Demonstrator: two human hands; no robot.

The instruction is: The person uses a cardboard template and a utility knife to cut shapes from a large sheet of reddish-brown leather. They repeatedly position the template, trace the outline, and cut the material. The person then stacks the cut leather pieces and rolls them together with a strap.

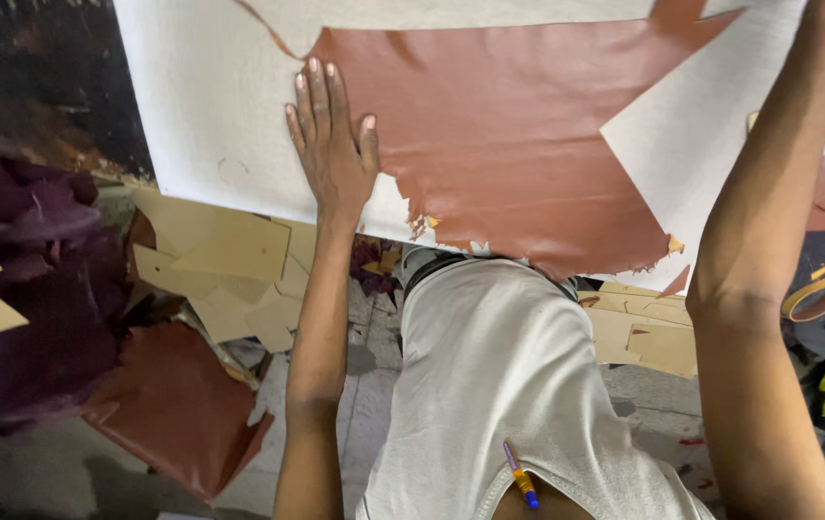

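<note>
Brown leather sheet [518, 144], just one, lies under my flat, spread left hand [331, 144]; my right hand is out of view.

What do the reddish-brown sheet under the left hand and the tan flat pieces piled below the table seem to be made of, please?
The reddish-brown sheet looks like leather or a leather-like material: smooth, faintly glossy, with ragged, irregular edges. The left hand lies flat at its edge, partly on the white surface, which seems a matte, finely textured sheet. The tan flat pieces look like stiff matte card, cut with straight edges.
</note>
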